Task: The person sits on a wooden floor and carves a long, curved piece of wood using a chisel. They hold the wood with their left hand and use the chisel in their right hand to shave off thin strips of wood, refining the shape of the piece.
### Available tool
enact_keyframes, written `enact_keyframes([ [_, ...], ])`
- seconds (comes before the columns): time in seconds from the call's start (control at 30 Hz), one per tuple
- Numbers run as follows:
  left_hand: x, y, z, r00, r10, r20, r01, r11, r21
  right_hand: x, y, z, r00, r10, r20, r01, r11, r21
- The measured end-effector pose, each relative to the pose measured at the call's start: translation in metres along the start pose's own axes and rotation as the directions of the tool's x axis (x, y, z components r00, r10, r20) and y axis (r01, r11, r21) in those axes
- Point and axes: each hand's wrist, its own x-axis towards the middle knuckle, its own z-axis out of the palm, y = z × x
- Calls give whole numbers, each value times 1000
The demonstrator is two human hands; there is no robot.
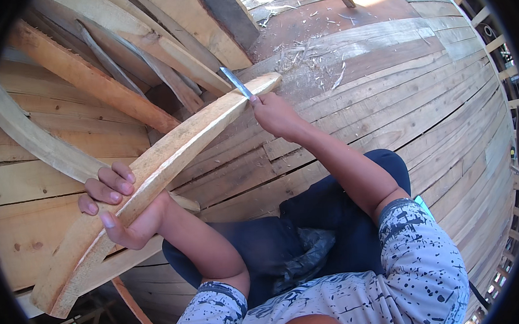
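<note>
Curved, pale-tan wooden timber (191, 131), slanted before dark-trousered knees (387, 162), is probably stiff and heavyish, best held just below its middle, where the bare left hand (141, 225) clasps it, while the bare right hand (275, 118) grips a flat silvery metal blade (235, 81), firmness uncertain with fingers mostly hidden.

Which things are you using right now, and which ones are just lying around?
In use:
long curved timber, gripped by the left hand
metal blade, held in the right hand near the timber's far end

Apparently lying about:
pale shavings on the planks
orange-brown board
pale curved piece
</note>
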Motion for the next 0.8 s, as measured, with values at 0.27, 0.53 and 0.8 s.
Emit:
enact_keyframes([
  [0.27,1,-3,-4,994,4,111,-3,1000,-9,10,9,-8,992,123,22,-123,992,39],
  [0.53,0,-1,2,998,-7,55,7,1000,-9,7,8,-11,985,152,83,-159,985,73],
  [0.8,-4,2,-2,996,7,87,-7,1000,6,6,18,5,994,109,9,-109,993,53],
])
